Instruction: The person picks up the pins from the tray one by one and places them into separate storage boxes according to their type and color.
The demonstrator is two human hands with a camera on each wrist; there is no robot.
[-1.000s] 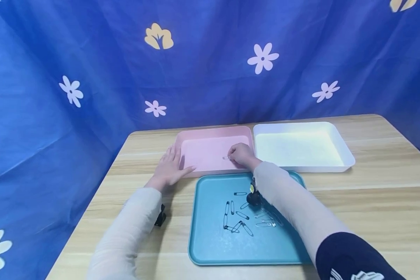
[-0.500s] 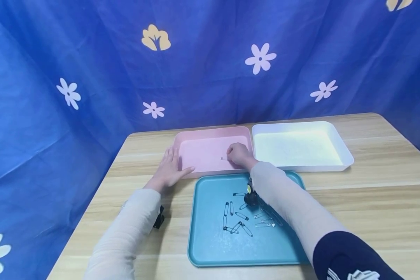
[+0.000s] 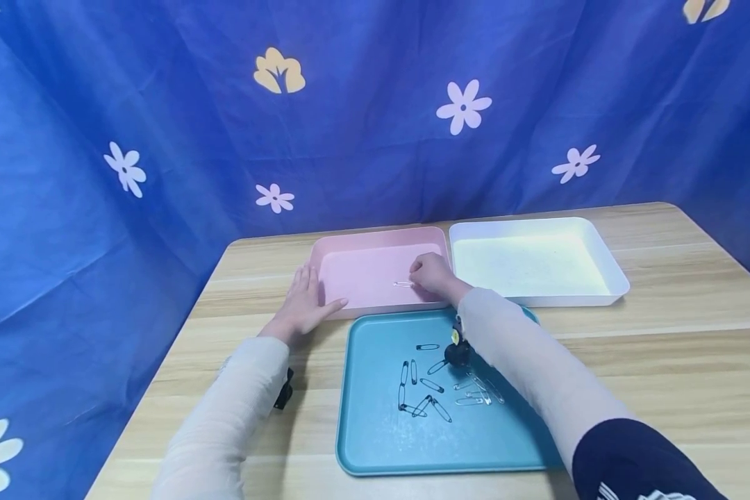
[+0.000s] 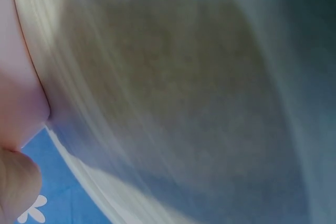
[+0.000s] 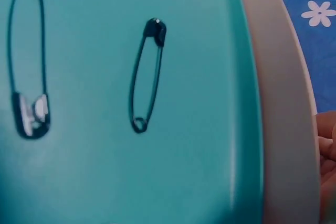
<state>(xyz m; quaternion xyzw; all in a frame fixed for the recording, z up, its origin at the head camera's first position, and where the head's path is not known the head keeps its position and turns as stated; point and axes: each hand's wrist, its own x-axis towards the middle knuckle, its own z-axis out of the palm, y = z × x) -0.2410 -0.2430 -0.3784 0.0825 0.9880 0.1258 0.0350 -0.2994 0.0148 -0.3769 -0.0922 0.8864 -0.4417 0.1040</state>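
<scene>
In the head view, my left hand (image 3: 301, 305) lies with straight fingers along the left wall of a shallow pink tray (image 3: 375, 236), thumb spread toward its front rim. Over the right part of that tray is my right hand (image 3: 436, 274), its fingers bent. A thin silvery safety pin (image 3: 402, 283) shows at these fingertips, low over the tray floor; I cannot tell whether they pinch its end. At the right wrist view's edge, some curled fingers (image 5: 328, 153) appear behind the tray wall. Mostly sleeve fills the left wrist view.
Nearer the person lies a teal tray (image 3: 375, 444) with several safety pins, dark ones (image 3: 432, 385) on the left and silvery ones (image 3: 469, 401) at right, partly under the right forearm. A white tray (image 3: 531, 267) stands right of the pink one. A blue curtain (image 3: 362, 139) hangs behind.
My right hand has shifted slightly right, and more of the silvery safety pin shows beside its fingertips. The left hand stays at the pink tray's side.
</scene>
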